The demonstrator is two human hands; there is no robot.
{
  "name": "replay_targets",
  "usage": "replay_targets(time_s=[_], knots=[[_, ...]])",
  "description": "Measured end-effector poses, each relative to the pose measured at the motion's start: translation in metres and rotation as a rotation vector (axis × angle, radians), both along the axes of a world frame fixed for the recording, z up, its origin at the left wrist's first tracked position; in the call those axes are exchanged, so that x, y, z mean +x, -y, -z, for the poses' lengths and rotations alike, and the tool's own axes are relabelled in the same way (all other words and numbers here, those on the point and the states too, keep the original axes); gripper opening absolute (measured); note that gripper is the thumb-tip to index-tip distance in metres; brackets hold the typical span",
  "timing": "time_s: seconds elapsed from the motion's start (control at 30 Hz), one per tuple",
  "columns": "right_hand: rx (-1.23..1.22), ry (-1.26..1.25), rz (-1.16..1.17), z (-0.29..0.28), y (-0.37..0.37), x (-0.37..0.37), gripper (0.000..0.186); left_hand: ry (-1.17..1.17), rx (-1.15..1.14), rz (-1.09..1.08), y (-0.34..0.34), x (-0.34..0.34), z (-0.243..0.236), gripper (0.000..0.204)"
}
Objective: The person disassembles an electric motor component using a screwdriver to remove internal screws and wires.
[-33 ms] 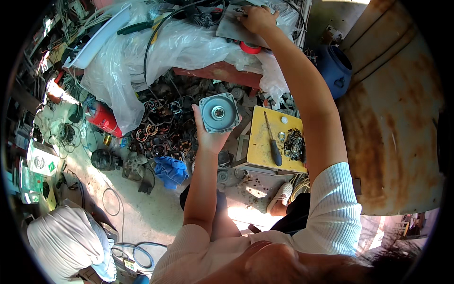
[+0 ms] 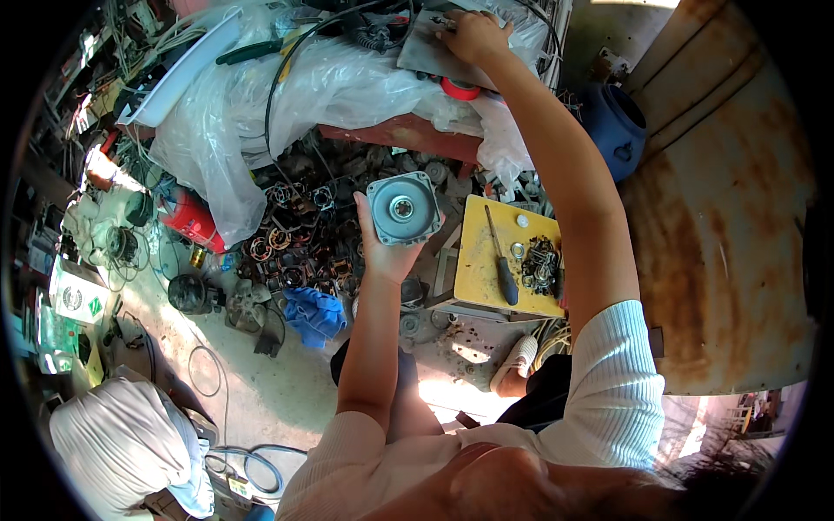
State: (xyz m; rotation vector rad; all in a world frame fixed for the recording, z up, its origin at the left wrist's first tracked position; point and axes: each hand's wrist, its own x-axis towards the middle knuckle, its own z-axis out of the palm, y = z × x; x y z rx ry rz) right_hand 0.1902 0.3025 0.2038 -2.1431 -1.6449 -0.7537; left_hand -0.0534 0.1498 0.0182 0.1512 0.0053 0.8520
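In my left hand (image 2: 382,249) is a square grey metal cover (image 2: 387,214) with rounded corners and a ring-shaped centre. My right hand (image 2: 469,35) reaches up to a flat grey plate (image 2: 426,54) on the plastic-covered pile, its fingers bent but apart over small dark bits that I cannot make out. A red roll (image 2: 459,89) lies just below the plate. Right of the cover, a yellow board (image 2: 478,269) carries a screwdriver (image 2: 506,280), a small white disc (image 2: 522,220) and a heap of small metal parts (image 2: 539,265).
Plastic sheeting (image 2: 339,78) drapes over the back. Beneath it are piled coils and metal parts (image 2: 287,252), a red cylinder (image 2: 187,217) and a blue rag (image 2: 314,314). A blue barrel (image 2: 612,139) stands beside a rusty metal panel (image 2: 712,260); hoses (image 2: 252,469) lie at lower left.
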Motion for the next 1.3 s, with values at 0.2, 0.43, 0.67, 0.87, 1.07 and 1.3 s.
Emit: replay_targets(time_s=[0.2, 0.43, 0.67, 0.87, 1.07, 1.3], knots=[[0.298, -0.190, -0.396, 0.008, 0.144, -0.039, 0.038, -0.289, 0.209, -0.116, 0.004, -0.001, -0.004, 0.074], [-0.350, -0.476, 0.000, 0.167, 0.313, -0.014, 0.024, -0.832, 0.482, -0.177, 0.010, 0.016, 0.009, 0.062], [-0.529, -0.457, 0.218, 0.218, 0.339, -0.024, 0.042, -0.446, 0.280, 0.037, 0.014, 0.023, 0.003, 0.060], [-0.438, -0.555, 0.161, 0.230, 0.334, -0.025, 0.030, -0.362, 0.169, 0.182, 0.017, 0.033, -0.002, 0.064], [-0.139, -1.640, -0.161, 0.237, 0.353, -0.009, 0.021, -0.391, 0.095, 0.208, 0.011, 0.038, 0.011, 0.068], [-0.180, -1.884, -0.399, 0.199, 0.394, -0.022, 0.037, -0.356, 0.086, 0.183, 0.027, 0.048, -0.004, 0.069]])
